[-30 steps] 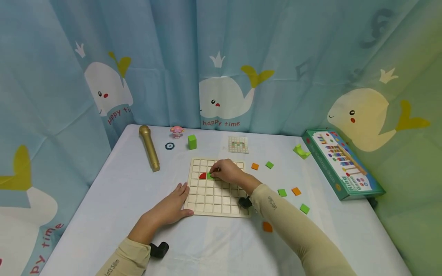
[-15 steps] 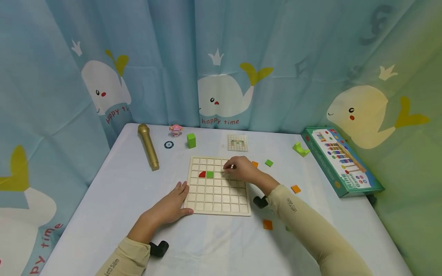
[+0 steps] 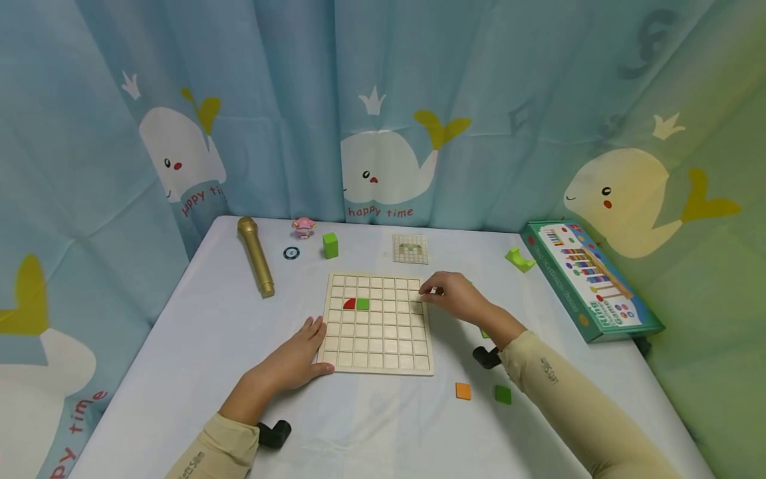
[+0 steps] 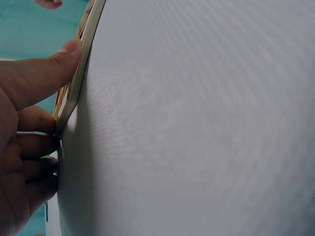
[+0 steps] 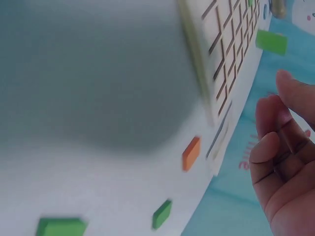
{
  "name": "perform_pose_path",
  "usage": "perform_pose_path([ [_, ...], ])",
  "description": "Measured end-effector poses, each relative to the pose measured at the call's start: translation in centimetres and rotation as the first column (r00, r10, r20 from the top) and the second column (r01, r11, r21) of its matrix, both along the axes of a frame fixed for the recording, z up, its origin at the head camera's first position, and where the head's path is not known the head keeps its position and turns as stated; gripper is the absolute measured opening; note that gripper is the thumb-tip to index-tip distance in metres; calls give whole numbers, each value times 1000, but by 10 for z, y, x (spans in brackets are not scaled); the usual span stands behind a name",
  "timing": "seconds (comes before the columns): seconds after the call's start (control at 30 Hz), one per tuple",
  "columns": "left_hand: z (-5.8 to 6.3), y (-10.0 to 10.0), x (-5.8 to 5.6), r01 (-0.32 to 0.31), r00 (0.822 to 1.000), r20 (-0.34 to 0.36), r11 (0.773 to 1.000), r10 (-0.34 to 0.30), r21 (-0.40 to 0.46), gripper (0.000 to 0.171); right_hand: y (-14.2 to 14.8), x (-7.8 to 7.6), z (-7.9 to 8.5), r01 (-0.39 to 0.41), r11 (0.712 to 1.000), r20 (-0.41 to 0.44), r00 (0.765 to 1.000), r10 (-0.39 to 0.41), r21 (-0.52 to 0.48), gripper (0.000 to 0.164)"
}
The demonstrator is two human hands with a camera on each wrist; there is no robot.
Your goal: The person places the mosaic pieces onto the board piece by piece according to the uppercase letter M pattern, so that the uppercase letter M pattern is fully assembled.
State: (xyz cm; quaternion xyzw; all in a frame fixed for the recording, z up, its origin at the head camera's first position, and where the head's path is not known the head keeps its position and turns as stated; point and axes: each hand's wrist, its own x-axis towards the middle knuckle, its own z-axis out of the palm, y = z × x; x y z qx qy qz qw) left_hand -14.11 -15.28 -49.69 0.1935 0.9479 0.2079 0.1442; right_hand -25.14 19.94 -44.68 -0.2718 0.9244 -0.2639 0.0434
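A pale gridded wooden board point(image 3: 377, 346) lies on the white table. Side by side in its grid sit a red quarter-round tile point(image 3: 350, 304) and a green square tile point(image 3: 362, 304). My left hand point(image 3: 296, 356) rests against the board's near left corner, fingers extended along the left side and thumb at the front edge. Over the board's right edge hovers my right hand point(image 3: 457, 296), its fingers loosely bent. Nothing shows between those fingers in the right wrist view. Beneath that hand are an orange tile point(image 5: 191, 154) and a green tile point(image 5: 162, 214) on the table.
An orange tile point(image 3: 463, 391) and a green tile point(image 3: 503, 394) lie front right. Along the back are a gold microphone point(image 3: 256, 256), pink figurine point(image 3: 304, 227), round disc point(image 3: 291, 253), green block point(image 3: 330, 245), pattern card point(image 3: 410, 249), green arch point(image 3: 520, 259) and game box point(image 3: 592, 279).
My right hand has let go of the green tile beside the red one and moved right, off toward the board's right edge. My left hand stays in place.
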Motion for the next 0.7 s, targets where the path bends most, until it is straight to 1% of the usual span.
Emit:
perform_pose_path([
  [0.2,-1,1,1,-8,1000,8,1000,8,10,88,25,9,0,24,1000,-33,999,-23,19,12],
  [0.33,-2,1,1,-14,1000,6,1000,14,11,88,40,14,4,42,999,-50,998,-41,17,11],
  [0.57,-1,1,1,-3,1000,1,1000,3,23,87,71,20,8,117,992,-28,993,-116,51,11],
  [0.7,0,0,2,10,1000,-11,999,-9,40,86,86,23,7,131,990,-23,991,-130,50,12],
])
